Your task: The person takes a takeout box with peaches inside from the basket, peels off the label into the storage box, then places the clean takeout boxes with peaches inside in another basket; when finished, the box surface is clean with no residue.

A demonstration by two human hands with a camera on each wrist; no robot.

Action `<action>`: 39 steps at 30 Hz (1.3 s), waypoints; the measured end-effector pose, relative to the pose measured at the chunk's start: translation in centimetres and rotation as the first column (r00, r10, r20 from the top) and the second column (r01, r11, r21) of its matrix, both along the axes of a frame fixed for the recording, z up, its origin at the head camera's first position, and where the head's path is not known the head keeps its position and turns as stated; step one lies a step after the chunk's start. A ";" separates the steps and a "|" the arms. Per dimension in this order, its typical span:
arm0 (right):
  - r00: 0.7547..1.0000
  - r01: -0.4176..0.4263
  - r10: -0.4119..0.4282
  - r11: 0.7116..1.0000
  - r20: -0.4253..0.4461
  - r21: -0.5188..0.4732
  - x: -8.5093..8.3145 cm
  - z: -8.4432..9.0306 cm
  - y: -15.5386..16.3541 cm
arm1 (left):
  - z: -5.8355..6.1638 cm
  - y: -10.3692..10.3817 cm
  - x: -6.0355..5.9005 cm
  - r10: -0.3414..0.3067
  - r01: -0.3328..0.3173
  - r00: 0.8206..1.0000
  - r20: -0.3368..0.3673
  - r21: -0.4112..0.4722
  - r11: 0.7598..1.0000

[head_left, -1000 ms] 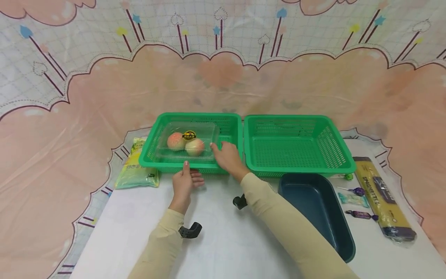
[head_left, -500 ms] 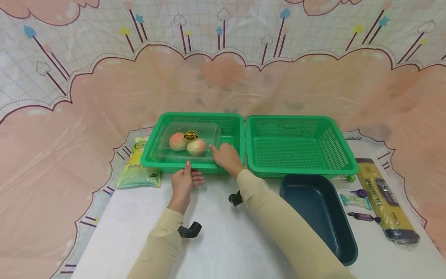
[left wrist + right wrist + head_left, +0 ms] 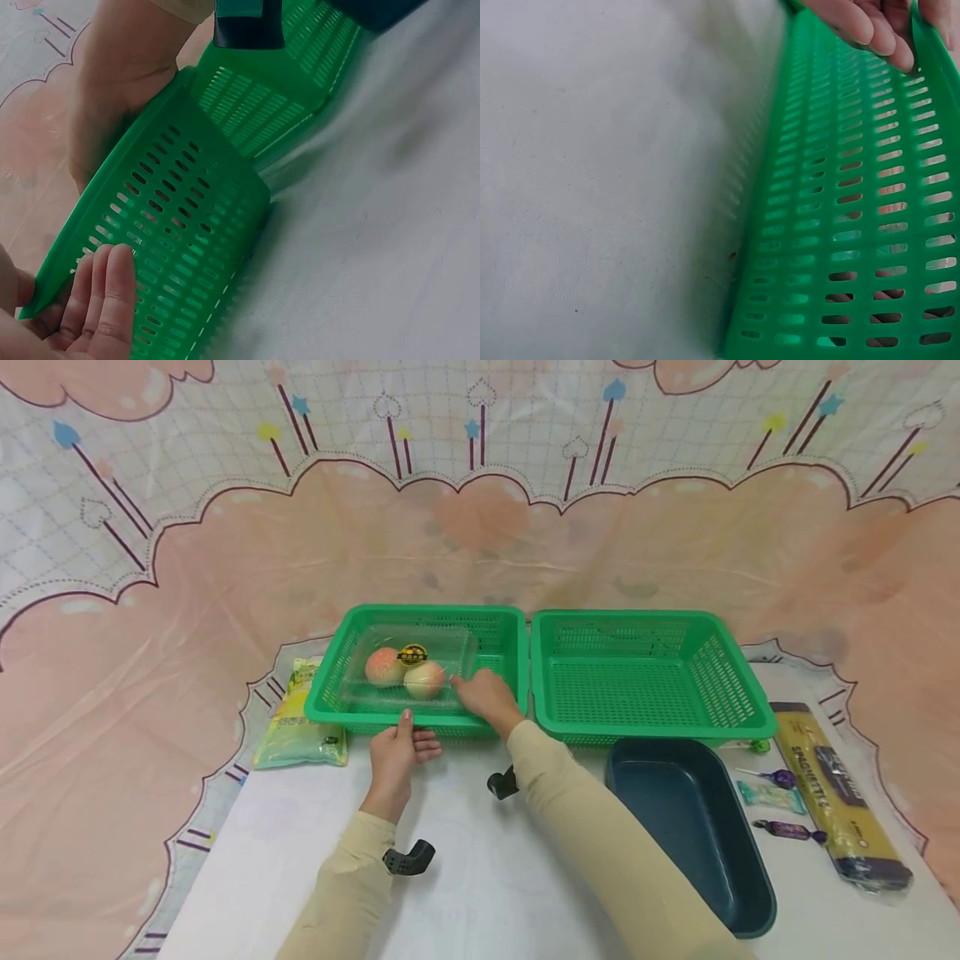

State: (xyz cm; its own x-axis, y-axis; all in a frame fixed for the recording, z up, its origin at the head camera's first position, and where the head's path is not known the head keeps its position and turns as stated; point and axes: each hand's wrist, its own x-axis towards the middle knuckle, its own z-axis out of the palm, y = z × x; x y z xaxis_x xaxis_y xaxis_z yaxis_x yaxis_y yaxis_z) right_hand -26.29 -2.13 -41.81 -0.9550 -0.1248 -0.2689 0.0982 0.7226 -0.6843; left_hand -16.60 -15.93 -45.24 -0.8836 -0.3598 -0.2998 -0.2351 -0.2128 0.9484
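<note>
On the white table (image 3: pixel 480 893), a green basket (image 3: pixel 498 635) stands at the far middle, and both hands are at its near wall. The left hand (image 3: pixel 397 752) holds that near wall from outside: the thumb lies up over the rim while the fingers (image 3: pixel 112 296) lie straight against the slotted wall, as the left wrist view shows. The right hand (image 3: pixel 487 693) reaches over the near rim at the basket's right part, its fingers (image 3: pixel 870 22) curled over the rim and gripping it; in the head view its fingertips come close to a clear plastic box (image 3: pixel 408 668) that lies inside the basket. Whether they touch the box cannot be told. The box holds two peaches (image 3: pixel 405 672) side by side under a lid with a dark round sticker.

Right of this basket, just beside it, stands a second green basket (image 3: pixel 723 668). Near of that second basket lies a dark blue tub (image 3: pixel 750 877). Further right of the tub are a few wrapped sweets (image 3: pixel 772 797) and a long packet of spaghetti (image 3: pixel 840 793). Left of the first basket, touching its near left corner, lies a yellow-green bag (image 3: pixel 296 735). Behind the baskets hangs a pink and white cloth (image 3: pixel 225 568) with a cloud pattern.
</note>
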 end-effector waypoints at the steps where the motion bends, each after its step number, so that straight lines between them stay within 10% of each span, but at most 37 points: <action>1: 1.000 -0.005 0.005 1.000 0.002 0.004 0.0 0.0 0.0 | 0.0 0.0 0.0 -0.001 0.001 1.000 -0.001 0.000 1.000; 22: 0.994 0.109 -0.109 0.982 0.012 -0.156 -0.8 0.1 0.2 | -0.3 0.0 -0.2 0.013 -0.012 1.000 -0.010 0.007 1.000; 39: 0.981 0.186 -0.191 0.888 0.033 -0.421 -0.2 0.8 0.9 | -0.2 0.1 0.0 0.021 -0.021 1.000 -0.009 0.015 1.000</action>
State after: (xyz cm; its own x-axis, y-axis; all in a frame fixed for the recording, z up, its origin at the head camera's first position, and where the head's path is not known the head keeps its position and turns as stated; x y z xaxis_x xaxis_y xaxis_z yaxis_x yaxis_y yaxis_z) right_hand -26.49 -1.21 -41.01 -0.9741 -0.0415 -0.2224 0.1960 0.3360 -0.9212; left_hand -16.64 -15.84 -45.42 -0.8785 -0.3738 -0.2975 -0.2222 -0.2315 0.9471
